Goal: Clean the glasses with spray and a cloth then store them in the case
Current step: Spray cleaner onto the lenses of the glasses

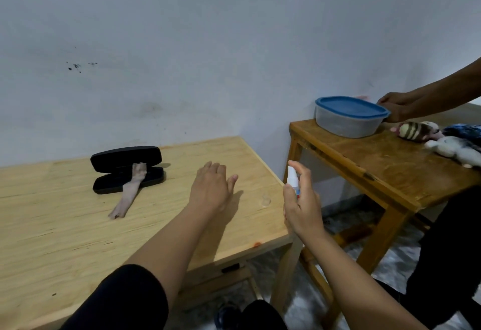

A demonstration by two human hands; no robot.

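Glasses could not be made out on the table; if present, they lay hidden under the left hand, which rested flat with fingers spread near the right edge. The right hand was wrapped round the spray just off that edge, a finger on top, while the open case sat towards the back edge with the cloth draped out of it. Spraying well probably meant baring the lenses first, aiming the nozzle at them, and pressing briefly.

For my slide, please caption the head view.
Right hand holds spray bottle; left hand hovers near open case.
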